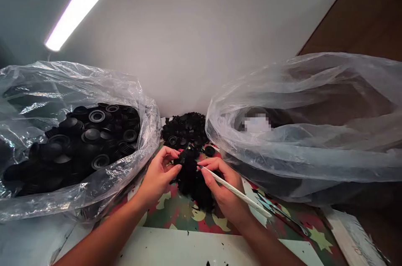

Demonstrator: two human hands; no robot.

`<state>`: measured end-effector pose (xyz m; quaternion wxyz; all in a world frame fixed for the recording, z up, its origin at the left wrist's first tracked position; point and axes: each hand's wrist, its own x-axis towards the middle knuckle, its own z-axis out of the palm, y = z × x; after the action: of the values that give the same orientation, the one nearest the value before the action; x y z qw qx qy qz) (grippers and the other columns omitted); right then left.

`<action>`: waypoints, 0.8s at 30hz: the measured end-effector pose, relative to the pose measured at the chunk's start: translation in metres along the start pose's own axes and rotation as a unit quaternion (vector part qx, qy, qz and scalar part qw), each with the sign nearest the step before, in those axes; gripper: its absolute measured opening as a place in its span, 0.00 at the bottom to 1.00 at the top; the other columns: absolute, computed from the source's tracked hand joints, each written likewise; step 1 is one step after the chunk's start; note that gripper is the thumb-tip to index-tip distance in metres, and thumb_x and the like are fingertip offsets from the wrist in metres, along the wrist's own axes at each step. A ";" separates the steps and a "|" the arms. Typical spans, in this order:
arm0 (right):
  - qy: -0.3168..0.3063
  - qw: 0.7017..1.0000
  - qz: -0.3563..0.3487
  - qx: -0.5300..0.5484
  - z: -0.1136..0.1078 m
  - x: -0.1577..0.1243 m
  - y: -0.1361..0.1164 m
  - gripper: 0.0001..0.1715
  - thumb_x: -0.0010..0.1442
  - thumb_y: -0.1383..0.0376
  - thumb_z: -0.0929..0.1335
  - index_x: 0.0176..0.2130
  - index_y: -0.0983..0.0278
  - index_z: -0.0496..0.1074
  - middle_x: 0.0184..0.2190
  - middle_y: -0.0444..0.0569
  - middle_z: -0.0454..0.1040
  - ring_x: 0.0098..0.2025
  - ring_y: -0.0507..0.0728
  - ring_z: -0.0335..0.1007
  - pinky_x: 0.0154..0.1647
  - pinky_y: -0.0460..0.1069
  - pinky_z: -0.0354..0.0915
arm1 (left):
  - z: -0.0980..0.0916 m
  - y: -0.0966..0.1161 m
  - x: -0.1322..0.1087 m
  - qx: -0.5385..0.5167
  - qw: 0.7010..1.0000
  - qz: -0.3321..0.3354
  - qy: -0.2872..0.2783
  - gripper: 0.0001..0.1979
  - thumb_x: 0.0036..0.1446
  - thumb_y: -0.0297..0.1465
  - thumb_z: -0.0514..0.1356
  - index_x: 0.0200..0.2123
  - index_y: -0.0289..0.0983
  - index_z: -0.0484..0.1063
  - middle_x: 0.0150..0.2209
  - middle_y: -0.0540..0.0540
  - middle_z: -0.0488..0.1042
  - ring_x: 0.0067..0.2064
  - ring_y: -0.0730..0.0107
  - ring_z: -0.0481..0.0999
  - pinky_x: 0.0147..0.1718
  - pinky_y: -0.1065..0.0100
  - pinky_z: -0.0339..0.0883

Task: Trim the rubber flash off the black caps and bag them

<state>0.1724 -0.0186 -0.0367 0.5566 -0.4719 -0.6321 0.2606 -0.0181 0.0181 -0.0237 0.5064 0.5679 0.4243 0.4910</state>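
My left hand pinches a black ribbed rubber part between thumb and fingers. In my right hand is a slim tool with a long white handle, held like a pen. Its dark tip points at the rubber part; whether they touch I cannot tell. Under both hands lies a heap of black scraps on a patterned mat. Just beyond my fingers, a round black part rests near more black pieces.
A clear plastic bag at left holds many black ribbed parts. Another clear bag stands open at right. Behind my hands is a pile of black bits. Metal scissors or tweezers lie right of my right hand.
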 end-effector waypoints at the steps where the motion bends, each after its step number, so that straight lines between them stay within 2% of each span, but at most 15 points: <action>1: 0.007 1.000 -0.003 -0.002 -0.001 0.001 0.000 0.10 0.65 0.62 0.67 0.31 0.60 0.73 0.36 0.48 0.81 0.38 0.58 0.78 0.42 0.51 0.69 | -0.002 -0.002 0.002 0.025 1.000 0.012 0.001 0.09 0.53 0.31 0.66 0.34 0.39 0.68 0.41 0.47 0.74 0.47 0.62 0.75 0.46 0.64 0.69; 3: 0.033 0.999 -0.008 -0.006 -0.005 0.004 0.003 0.09 0.64 0.62 0.68 0.30 0.60 0.72 0.36 0.48 0.81 0.38 0.58 0.77 0.41 0.51 0.69 | -0.005 -0.007 0.006 0.108 0.993 0.045 0.000 0.04 0.56 0.30 0.62 0.36 0.40 0.70 0.44 0.45 0.74 0.49 0.60 0.74 0.49 0.60 0.69; 5: 0.067 0.998 -0.008 -0.011 -0.009 0.007 0.006 0.09 0.63 0.61 0.68 0.30 0.60 0.71 0.35 0.48 0.80 0.37 0.57 0.76 0.40 0.51 0.68 | -0.007 -0.012 0.009 0.224 0.970 0.092 0.002 0.05 0.58 0.28 0.60 0.39 0.40 0.74 0.48 0.43 0.73 0.54 0.56 0.72 0.54 0.54 0.67; 8: 0.104 0.994 -0.001 -0.018 -0.013 0.011 0.012 0.09 0.64 0.61 0.68 0.31 0.60 0.70 0.33 0.47 0.79 0.35 0.56 0.74 0.39 0.50 0.68 | -0.002 -0.017 0.005 0.379 0.911 0.164 0.004 0.10 0.61 0.27 0.60 0.44 0.42 0.77 0.53 0.41 0.71 0.59 0.51 0.68 0.58 0.47 0.63; 11: 0.112 0.993 -0.002 -0.022 -0.015 0.014 0.013 0.08 0.63 0.61 0.68 0.32 0.60 0.70 0.31 0.45 0.77 0.33 0.55 0.72 0.37 0.50 0.67 | 0.013 -0.019 -0.007 0.478 0.849 0.223 -0.025 0.09 0.62 0.28 0.63 0.45 0.43 0.78 0.55 0.40 0.72 0.58 0.48 0.68 0.54 0.45 0.64; 13: 0.109 0.994 -0.009 -0.024 -0.015 0.015 0.012 0.09 0.63 0.61 0.68 0.31 0.60 0.70 0.30 0.44 0.77 0.32 0.55 0.72 0.37 0.49 0.67 | 0.024 -0.020 -0.016 0.525 0.811 0.253 -0.054 0.10 0.59 0.31 0.67 0.45 0.42 0.78 0.55 0.38 0.73 0.57 0.44 0.68 0.51 0.45 0.65; 15: 0.104 0.994 -0.014 -0.023 -0.015 0.015 0.011 0.09 0.64 0.61 0.68 0.31 0.60 0.69 0.30 0.44 0.77 0.32 0.55 0.72 0.37 0.49 0.67 | 0.033 -0.022 -0.023 0.557 0.782 0.270 -0.078 0.15 0.54 0.35 0.72 0.44 0.40 0.78 0.56 0.35 0.73 0.57 0.40 0.69 0.49 0.44 0.65; 18: 0.104 0.994 -0.015 -0.020 -0.014 0.015 0.011 0.09 0.64 0.61 0.67 0.31 0.60 0.69 0.30 0.44 0.76 0.33 0.55 0.72 0.38 0.49 0.67 | 0.038 -0.023 -0.027 0.581 0.763 0.269 -0.088 0.19 0.49 0.38 0.75 0.42 0.38 0.78 0.56 0.33 0.74 0.58 0.36 0.68 0.49 0.42 0.63; 21: 0.106 0.994 -0.016 -0.021 -0.015 0.014 0.013 0.09 0.64 0.62 0.67 0.32 0.60 0.69 0.30 0.44 0.76 0.33 0.55 0.72 0.38 0.49 0.67 | 0.036 -0.021 -0.027 0.577 0.766 0.266 -0.100 0.17 0.49 0.37 0.75 0.40 0.40 0.78 0.57 0.35 0.75 0.59 0.35 0.67 0.50 0.40 0.60; 24: 0.101 0.995 -0.019 -0.018 -0.015 0.014 0.014 0.08 0.64 0.62 0.67 0.32 0.60 0.69 0.31 0.44 0.76 0.33 0.54 0.72 0.37 0.49 0.66 | 0.034 -0.018 -0.028 0.555 0.762 0.289 -0.165 0.13 0.53 0.33 0.72 0.42 0.41 0.77 0.57 0.38 0.75 0.59 0.40 0.68 0.53 0.43 0.59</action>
<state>0.1915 -0.0028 -0.0385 0.6141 -0.4938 -0.5857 0.1897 0.0116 -0.0123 -0.0448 -0.0011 0.9175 0.3484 0.1919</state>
